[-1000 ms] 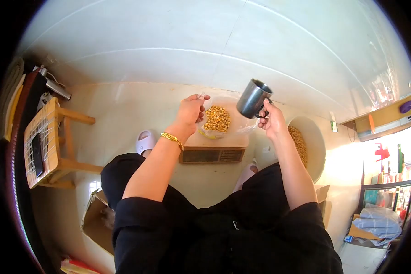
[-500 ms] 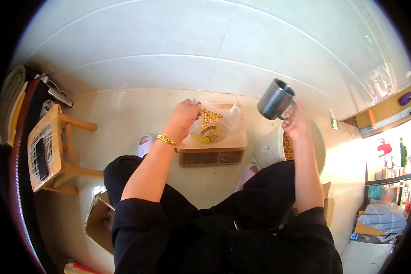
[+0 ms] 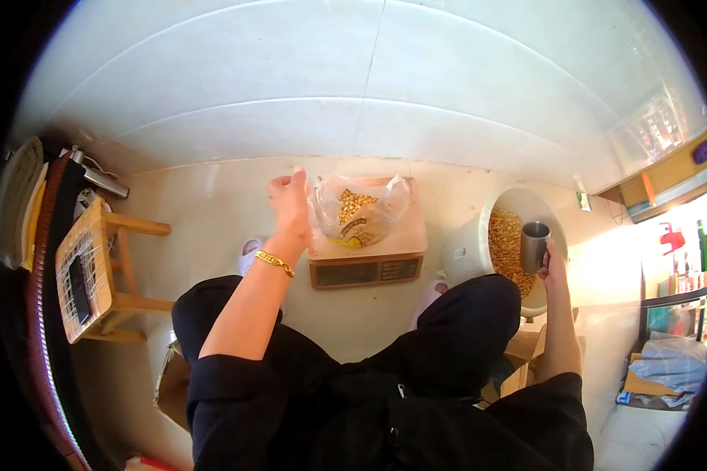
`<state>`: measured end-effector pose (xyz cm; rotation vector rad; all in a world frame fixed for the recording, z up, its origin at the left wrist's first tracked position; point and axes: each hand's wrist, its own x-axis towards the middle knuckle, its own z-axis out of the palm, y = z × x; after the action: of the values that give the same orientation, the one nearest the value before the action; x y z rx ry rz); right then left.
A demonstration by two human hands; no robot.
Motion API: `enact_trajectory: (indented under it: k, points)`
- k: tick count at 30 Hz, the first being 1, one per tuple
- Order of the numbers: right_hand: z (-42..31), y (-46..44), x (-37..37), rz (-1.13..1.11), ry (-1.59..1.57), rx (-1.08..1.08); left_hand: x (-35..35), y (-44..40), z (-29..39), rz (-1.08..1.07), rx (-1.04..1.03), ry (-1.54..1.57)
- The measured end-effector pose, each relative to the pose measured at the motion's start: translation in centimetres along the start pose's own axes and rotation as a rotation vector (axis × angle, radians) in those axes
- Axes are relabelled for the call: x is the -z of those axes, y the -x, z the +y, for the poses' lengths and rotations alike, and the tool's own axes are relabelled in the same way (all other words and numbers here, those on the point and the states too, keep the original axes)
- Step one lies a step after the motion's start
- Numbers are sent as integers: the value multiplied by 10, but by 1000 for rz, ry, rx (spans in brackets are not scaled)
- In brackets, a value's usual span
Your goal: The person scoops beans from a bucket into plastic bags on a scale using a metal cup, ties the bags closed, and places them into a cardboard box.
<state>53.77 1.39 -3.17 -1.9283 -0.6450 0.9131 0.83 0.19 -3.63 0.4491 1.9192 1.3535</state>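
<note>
My right hand point(image 3: 555, 265) grips the handle of a metal mug point(image 3: 535, 246), holding it over a white bucket point(image 3: 470, 250) of yellow-brown kernels point(image 3: 508, 239) that look like corn. My left hand point(image 3: 290, 206) is raised just left of a clear plastic bag point(image 3: 397, 202), fingers loosely bent and apart, with nothing visible in them. The bag stands with its mouth spread, some kernels point(image 3: 355, 206) inside, and yellow print low on its side. Beneath it is a weighing scale point(image 3: 367, 253) with a dark display on the front.
To the left stands a wooden stool point(image 3: 106, 271) with a dark phone point(image 3: 79, 290) on its seat. A cardboard box point(image 3: 173, 386) is low at the left, another point(image 3: 526, 357) below the bucket. A pale wall point(image 3: 291, 78) rises behind the scale; shelves line the right.
My left hand has let go of the bag's rim and moved left. My right hand has carried the mug down and right, from beside the bag to over the bucket.
</note>
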Motion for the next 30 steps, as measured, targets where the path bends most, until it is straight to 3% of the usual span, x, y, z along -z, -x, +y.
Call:
enact_trajectory:
  k: [3, 5, 6, 7, 9, 13, 17, 19, 20, 21, 23, 25, 27, 29, 30]
  points:
    - [33, -32, 3, 48, 215, -62, 15, 3, 22, -84, -47, 204]
    - [47, -41, -3, 149, 786, 226, 22, 15, 44, -160, -54, 241]
    - [49, -43, -7, 79, 1194, 393, 23, 15, 48, -160, -52, 230]
    - [53, -43, -13, 73, 1193, 385, 25, 13, 52, -166, -85, 231]
    - [61, -35, -34, -182, 1482, 445, 25, 12, 56, -172, -119, 228]
    - [71, -19, -80, -270, 1542, 442, 12, 12, 47, -262, -127, 124]
    - [76, -20, -76, -286, 1290, 359, -4, 9, 26, -374, -34, 21]
    - [92, -36, -52, -292, 926, 168, -10, 13, 22, -362, -54, -32]
    - [97, -41, -41, -362, 542, 32, -12, 14, 20, -350, -73, -92]
    - [94, -34, -35, -358, 542, 36, -13, 15, 17, -352, -75, -87]
    - [78, -16, -19, -279, -61, -217, -15, 17, 10, -276, -191, -204]
    - [61, 1, -8, -201, -94, -235, -13, 19, 5, -251, -271, -287]
    - [47, 14, 3, -270, -388, -169, -11, 21, 0, -223, -352, -367]
    - [35, 20, 12, -270, -411, -116, -10, 22, -5, -72, -741, -501]
    - [26, 24, 15, -337, -462, -81, -9, 27, -3, -72, -744, -492]
